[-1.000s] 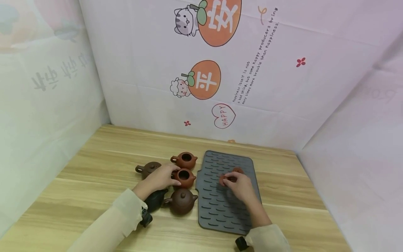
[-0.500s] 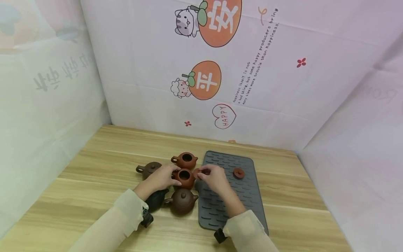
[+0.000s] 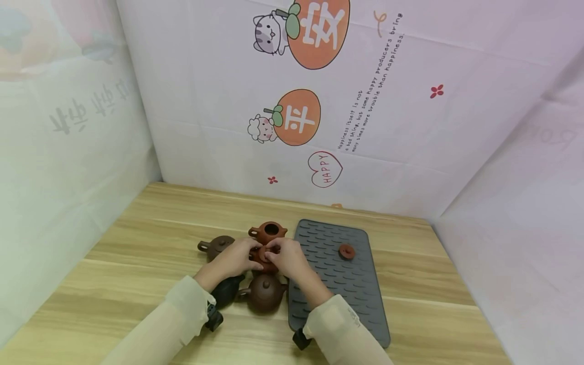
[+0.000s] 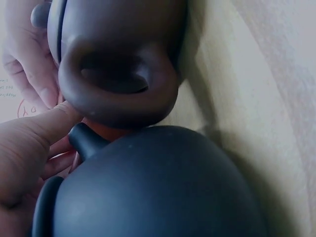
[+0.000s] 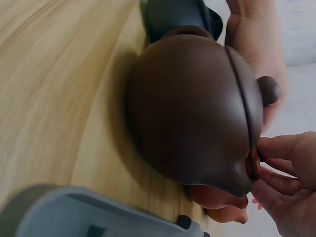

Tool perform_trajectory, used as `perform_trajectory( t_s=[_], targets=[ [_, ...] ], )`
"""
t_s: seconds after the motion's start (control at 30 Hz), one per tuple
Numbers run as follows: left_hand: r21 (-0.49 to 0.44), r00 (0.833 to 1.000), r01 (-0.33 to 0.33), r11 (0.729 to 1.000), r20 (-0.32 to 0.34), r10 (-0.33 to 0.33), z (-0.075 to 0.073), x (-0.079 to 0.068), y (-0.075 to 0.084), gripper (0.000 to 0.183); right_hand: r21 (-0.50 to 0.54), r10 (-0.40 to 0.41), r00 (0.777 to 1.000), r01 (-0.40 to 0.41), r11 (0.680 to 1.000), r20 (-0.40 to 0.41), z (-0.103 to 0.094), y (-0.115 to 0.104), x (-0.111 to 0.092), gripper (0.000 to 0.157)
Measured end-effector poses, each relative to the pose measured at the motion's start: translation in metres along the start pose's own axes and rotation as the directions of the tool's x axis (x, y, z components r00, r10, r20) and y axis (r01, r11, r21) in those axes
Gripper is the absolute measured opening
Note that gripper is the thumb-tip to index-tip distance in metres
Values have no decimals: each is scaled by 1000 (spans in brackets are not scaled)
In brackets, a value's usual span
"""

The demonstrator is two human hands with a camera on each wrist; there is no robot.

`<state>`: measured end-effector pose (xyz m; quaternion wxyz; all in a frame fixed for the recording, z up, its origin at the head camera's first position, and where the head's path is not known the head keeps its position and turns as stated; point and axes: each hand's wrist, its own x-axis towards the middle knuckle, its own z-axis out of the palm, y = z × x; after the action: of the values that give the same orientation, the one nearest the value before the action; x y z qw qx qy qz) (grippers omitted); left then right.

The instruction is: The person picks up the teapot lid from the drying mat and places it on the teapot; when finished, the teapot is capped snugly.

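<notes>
In the head view my right hand (image 3: pixel 290 259) pinches a small red-brown lid (image 3: pixel 264 253) by its knob, right over the mouth of the middle red-brown teapot (image 3: pixel 266 266). My left hand (image 3: pixel 231 260) holds that teapot at its handle side, thumb and fingers around the body. In the right wrist view a dark brown teapot (image 5: pixel 192 108) with its lid on hides most of the red pot, and the edge of the pinched lid (image 5: pixel 254 163) shows between thumb and fingers. The left wrist view has a black teapot (image 4: pixel 153 187) close below my left hand.
A lidless red-brown teapot (image 3: pixel 269 231) stands behind the held one. To its left is a brown lidded teapot (image 3: pixel 218 246). A grey ridged mat (image 3: pixel 337 299) lies to the right, with another red-brown lid (image 3: pixel 347 251) on it. White printed sheets (image 3: pixel 219 101) wall in the wooden table.
My right hand has carried the lid leftward from the mat to the middle teapot's mouth. The left hand has stayed on that teapot, and the other lid remains on the mat.
</notes>
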<state>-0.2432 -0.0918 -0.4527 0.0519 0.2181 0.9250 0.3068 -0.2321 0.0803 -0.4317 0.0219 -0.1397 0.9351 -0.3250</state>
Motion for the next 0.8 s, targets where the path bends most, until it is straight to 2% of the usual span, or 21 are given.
perform_trajectory(
  t_s=[0.63,0.8],
  targets=[
    [8,1000,2,1000,2,-2,0,0,-1,48,-51,-5,999,4,999,-31,5,0,0,16],
    [13,999,-11,1000,36,10,-3,0,-1,51,-45,-26,999,25,999,-26,2,6,-3,19]
  ],
)
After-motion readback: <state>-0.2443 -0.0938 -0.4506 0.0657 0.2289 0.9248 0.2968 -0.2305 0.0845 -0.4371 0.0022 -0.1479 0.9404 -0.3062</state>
